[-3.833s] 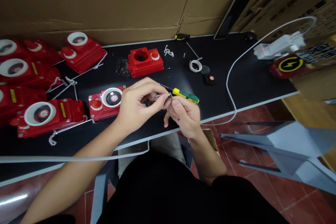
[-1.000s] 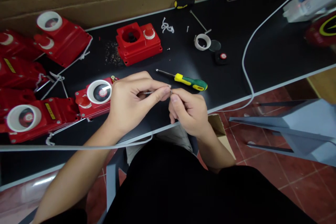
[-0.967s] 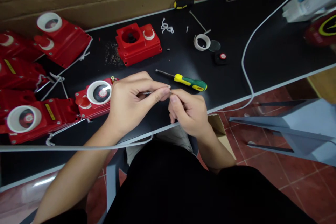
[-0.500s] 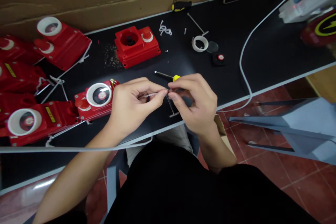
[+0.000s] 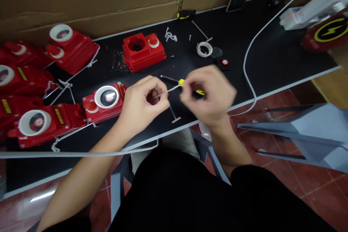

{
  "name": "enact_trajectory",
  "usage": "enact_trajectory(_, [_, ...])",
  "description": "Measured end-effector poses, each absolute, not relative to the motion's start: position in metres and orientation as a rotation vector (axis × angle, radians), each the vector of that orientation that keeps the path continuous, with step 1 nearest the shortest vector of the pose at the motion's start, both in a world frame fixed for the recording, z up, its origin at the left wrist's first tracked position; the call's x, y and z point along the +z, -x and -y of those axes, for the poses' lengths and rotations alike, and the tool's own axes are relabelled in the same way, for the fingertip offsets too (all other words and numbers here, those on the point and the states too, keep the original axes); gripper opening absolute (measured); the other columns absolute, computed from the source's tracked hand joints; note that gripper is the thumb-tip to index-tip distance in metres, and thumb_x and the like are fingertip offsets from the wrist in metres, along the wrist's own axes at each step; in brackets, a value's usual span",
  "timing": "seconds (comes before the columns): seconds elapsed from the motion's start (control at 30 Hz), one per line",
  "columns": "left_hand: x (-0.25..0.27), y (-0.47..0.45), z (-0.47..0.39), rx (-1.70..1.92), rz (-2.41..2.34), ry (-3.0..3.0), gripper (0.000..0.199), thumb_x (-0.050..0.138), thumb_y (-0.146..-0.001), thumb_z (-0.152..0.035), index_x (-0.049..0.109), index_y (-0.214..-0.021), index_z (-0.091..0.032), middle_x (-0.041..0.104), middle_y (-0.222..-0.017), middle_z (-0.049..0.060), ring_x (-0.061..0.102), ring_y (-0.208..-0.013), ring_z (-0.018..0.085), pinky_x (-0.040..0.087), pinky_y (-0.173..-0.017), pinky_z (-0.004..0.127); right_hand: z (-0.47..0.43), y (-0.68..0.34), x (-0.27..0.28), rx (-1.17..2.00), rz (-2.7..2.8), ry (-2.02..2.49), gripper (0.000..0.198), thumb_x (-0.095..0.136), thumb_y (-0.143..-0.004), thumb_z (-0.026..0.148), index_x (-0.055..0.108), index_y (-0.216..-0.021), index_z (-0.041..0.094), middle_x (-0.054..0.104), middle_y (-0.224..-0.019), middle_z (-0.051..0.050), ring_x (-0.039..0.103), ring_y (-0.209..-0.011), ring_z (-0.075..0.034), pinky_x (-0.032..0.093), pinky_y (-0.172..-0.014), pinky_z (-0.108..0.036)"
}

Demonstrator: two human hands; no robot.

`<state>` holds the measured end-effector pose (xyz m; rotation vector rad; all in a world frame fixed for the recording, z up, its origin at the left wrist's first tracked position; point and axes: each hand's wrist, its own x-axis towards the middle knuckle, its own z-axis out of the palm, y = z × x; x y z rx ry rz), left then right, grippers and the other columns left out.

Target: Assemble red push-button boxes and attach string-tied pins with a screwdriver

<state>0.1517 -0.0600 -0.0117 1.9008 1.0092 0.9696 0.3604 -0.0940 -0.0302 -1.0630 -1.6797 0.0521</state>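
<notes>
Left hand (image 5: 141,105) pinching thin rod (image 5: 164,93); right hand (image 5: 209,92) blurred, grip unclear | black table (image 5: 272,65); cardboard wall (image 5: 95,0)

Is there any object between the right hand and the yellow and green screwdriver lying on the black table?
Nothing visible lies between them. The blurred right hand is directly over the yellow and green screwdriver, hiding most of its handle; whether it touches it cannot be told.

The person wears a black top with short sleeves, light grey trousers show at the knees, and both arms and both hands are bare.
</notes>
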Motion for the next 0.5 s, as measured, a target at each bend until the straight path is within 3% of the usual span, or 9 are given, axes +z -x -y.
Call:
enact_trajectory(0.13, [-0.017,-0.152,0.059,0.983,-1.033,-1.850,0.009,0.069,-0.090,-0.021,0.066,-0.082,-0.023,0.062,-0.076,-0.002,0.057,-0.070,0.015,0.044,-0.065,0.028,0.088,-0.376,-0.019,-0.040,1.246,1.158,0.011,0.072,-0.109,0.027,0.072,-0.099,0.024,0.068,-0.098,-0.004,0.069,-0.072,-0.015,0.054,-0.054,-0.032])
enact_trajectory(0.2, [-0.017,-0.151,0.058,0.948,-1.017,-1.865,0.005,0.069,-0.097,-0.024,0.073,-0.097,-0.022,0.064,-0.079,-0.002,0.055,-0.067,0.014,0.044,-0.065,0.028,0.086,-0.378,-0.014,-0.003,1.305,1.172,0.015,0.073,-0.109,0.033,0.072,-0.097,0.024,0.067,-0.096,-0.004,0.070,-0.074,-0.016,0.054,-0.054,-0.031])
enact_trajectory(0.3, [-0.015,-0.148,0.059,0.870,-0.973,-1.980,0.018,0.071,-0.105,-0.032,0.081,-0.116,-0.023,0.069,-0.092,0.001,0.056,-0.070,0.015,0.048,-0.068,0.029,0.083,-0.376,-0.007,0.015,1.459,1.168,0.017,0.072,-0.110,0.037,0.074,-0.098,0.025,0.070,-0.096,-0.005,0.071,-0.080,-0.018,0.058,-0.057,-0.031])
enact_trajectory(0.4, [-0.009,-0.145,0.061,0.867,-0.911,-2.062,0.016,0.076,-0.106,-0.036,0.085,-0.104,-0.024,0.074,-0.122,0.010,0.071,-0.110,0.025,0.058,-0.098,0.037,0.075,-0.375,-0.002,0.051,1.479,1.151,0.016,0.072,-0.110,0.036,0.074,-0.099,0.025,0.072,-0.096,-0.005,0.071,-0.081,-0.017,0.060,-0.060,-0.030])
enact_trajectory(0.5, [-0.005,-0.142,0.061,0.962,-0.776,-1.967,0.018,0.076,-0.109,-0.037,0.088,-0.100,-0.026,0.076,-0.140,0.012,0.067,-0.139,0.030,0.050,-0.126,0.048,0.068,-0.371,-0.007,0.098,1.448,1.148,0.010,0.072,-0.107,0.025,0.072,-0.097,0.023,0.071,-0.094,-0.003,0.069,-0.076,-0.015,0.059,-0.061,-0.029])
